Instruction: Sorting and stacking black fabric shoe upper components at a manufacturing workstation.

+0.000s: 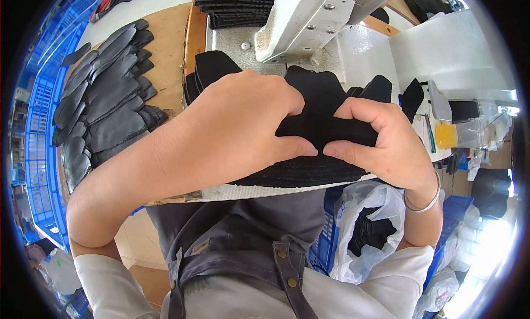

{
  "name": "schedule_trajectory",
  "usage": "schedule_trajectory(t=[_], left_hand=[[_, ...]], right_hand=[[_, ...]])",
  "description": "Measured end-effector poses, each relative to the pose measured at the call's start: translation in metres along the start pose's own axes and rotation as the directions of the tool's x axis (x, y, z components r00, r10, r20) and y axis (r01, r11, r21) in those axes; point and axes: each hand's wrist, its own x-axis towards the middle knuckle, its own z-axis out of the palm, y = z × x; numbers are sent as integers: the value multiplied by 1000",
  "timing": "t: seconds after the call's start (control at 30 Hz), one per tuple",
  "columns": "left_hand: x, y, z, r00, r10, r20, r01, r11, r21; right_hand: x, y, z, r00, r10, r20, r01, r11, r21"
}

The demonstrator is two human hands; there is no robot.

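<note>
My left hand [237, 117] and my right hand [389, 136] meet over a stack of black cut fabric pieces [298, 175] at the table's near edge. Between them is a black fabric piece [314, 92] with a wavy far edge. Each hand pinches it from its own side, thumbs nearly tip to tip and fingers bent over the cloth. Part of the piece and some fingertips are hidden under my hands. Just beyond stands a pale metal sewing machine [309, 26], close to the far edge of the cloth.
Overlapping dark grey curved pieces [113, 98] lie on a brown board at left, beside a blue crate [41, 153]. More folded black cloth [237, 7] is stacked behind. At right are a yellow-based container [446, 136] and a bag-lined blue bin [348, 208] holding black pieces.
</note>
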Motion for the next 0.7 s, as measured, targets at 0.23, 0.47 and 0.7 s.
schedule_trajectory(t=[0.23,0.47,0.7], left_hand=[[-4,9,-3,1000,8,3,-8,995,103],[-7,-3,-30,974,-118,195,113,993,36],[-11,-4,-31,971,-128,201,127,992,17]], right_hand=[[4,-10,-1,999,1,41,1,999,-39],[10,-15,-3,996,43,82,-26,979,-200],[10,-19,-2,990,115,85,-96,974,-203]])
